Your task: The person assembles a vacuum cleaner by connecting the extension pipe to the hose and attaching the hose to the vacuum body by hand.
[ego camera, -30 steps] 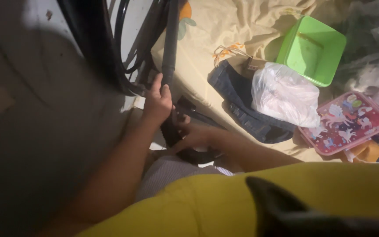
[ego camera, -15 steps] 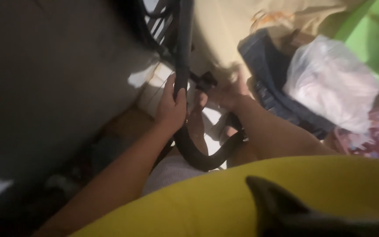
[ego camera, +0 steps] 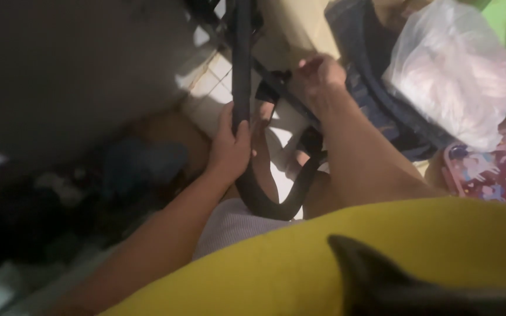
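Starting at the left of the frame, everything is deep shadow, with only a blurred bluish bundle (ego camera: 144, 167) on the floor near the lower middle that cannot be made out further. Just right of it, the left hand (ego camera: 229, 149) is wrapped tightly around a wide black fabric strap (ego camera: 241, 76), which drops from the top centre of the frame, passes through the fist and curves into a loop (ego camera: 270, 202) below, over the person's grey-clad lap. Behind the strap, sunlit white floor tiles (ego camera: 209, 82) show through. Further right, in the upper middle, the right hand (ego camera: 320, 76) has its fingers bunched together on a thinner black strap or buckle piece (ego camera: 276, 88) that runs diagonally toward the first; whether it truly pinches that piece or merely presses on it cannot be told. Right again lie a dark blue denim garment (ego camera: 376, 88), a crumpled clear plastic bag (ego camera: 455, 73) and, at the right edge, a pink patterned case (ego camera: 490, 172), all on beige cloth. As a judgement, the hanging loop could snag or twist, and a hard pull with the right hand might drag the denim and bag sideways, since they lie touching its forearm.
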